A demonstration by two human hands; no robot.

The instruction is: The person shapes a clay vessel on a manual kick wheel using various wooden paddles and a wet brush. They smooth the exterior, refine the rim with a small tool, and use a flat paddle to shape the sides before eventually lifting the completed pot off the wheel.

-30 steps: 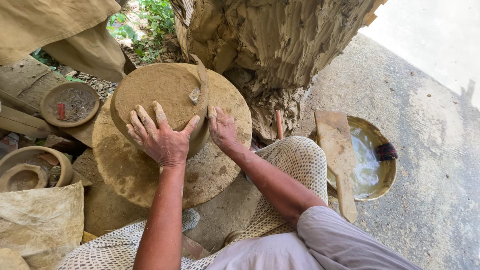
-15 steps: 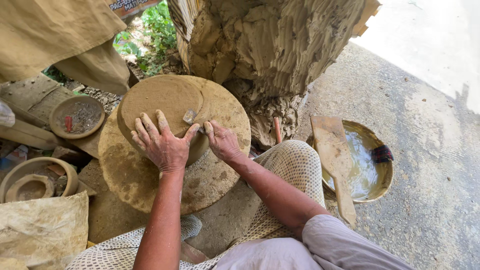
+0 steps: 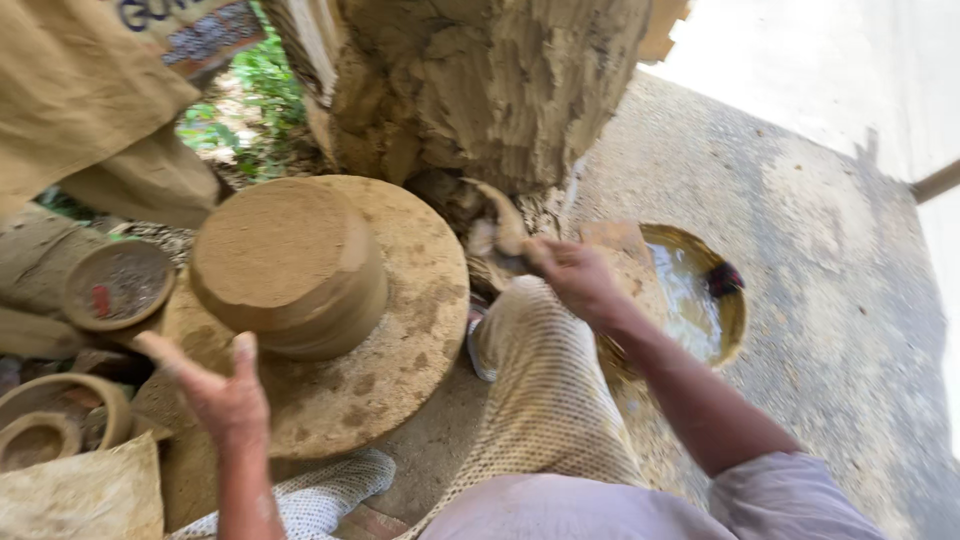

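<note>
An upturned clay pot (image 3: 285, 265) sits on a round, clay-smeared wheel (image 3: 400, 370) in front of me. My left hand (image 3: 215, 390) hovers just off the pot's near left side, fingers spread, holding nothing. My right hand (image 3: 570, 275) has swung to the right, above my knee, and grips a small curved clay-coloured tool (image 3: 500, 235) near the base of a big clay lump (image 3: 490, 90). Motion blur hides the tool's exact shape.
A metal basin of cloudy water (image 3: 700, 300) stands on the concrete at the right, with a wooden paddle (image 3: 625, 255) across its rim. Small clay bowls (image 3: 115, 285) and rings (image 3: 45, 430) lie at the left, beside sacking (image 3: 80, 90).
Both hands have left the pot. The left hand dropped back toward me; the right hand swung right toward the basin with the tool. The camera shifted, so the pot sits further left.
</note>
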